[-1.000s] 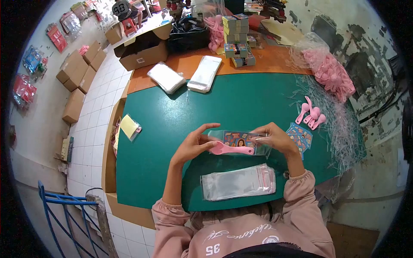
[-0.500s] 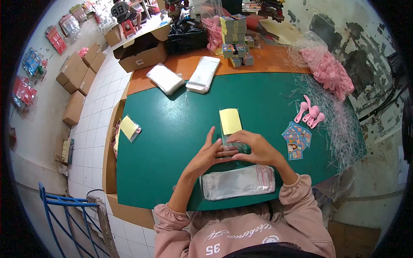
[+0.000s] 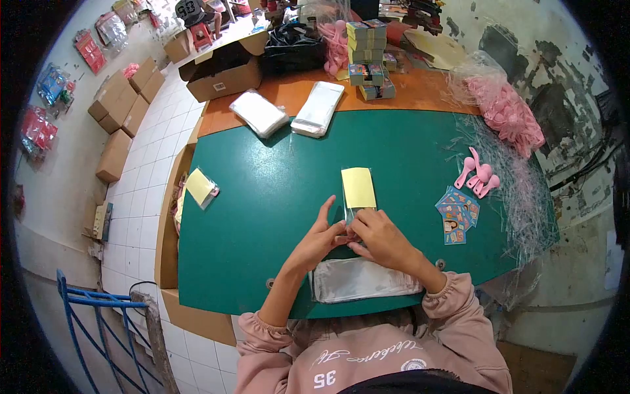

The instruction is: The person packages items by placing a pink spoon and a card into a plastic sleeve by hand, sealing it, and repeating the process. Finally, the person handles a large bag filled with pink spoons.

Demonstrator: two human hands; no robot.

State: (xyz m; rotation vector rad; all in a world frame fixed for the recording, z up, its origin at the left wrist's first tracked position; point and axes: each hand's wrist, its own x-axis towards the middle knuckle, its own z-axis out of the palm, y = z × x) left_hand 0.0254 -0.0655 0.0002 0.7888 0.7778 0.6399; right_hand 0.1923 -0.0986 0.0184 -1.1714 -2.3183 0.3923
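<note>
Yellow card [image 3: 359,188] is backing the clear packet [image 3: 350,214] on the bench [image 3: 262,210], at twelve o'clock from the left hand [image 3: 318,245] (index finger raised) and curled right hand [image 3: 380,238]; I cannot tell if they're pinching it. It's probably handling light and slippery, gripping best by the card's edges.

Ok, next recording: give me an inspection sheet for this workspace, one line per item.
Surface: green tabletop, orange strip at the far end.
Job's things: yellow-faced packet by the hands; clear sleeves near the front edge; pink spoons and blue cards to the right.
Clutter: loose clear strands at the right edge.
Hands: left hand and right hand both at the packet's near end; grip unclear.
Cables: dark cables, far right.
Surroundings: cardboard boxes on white tiles.
</note>
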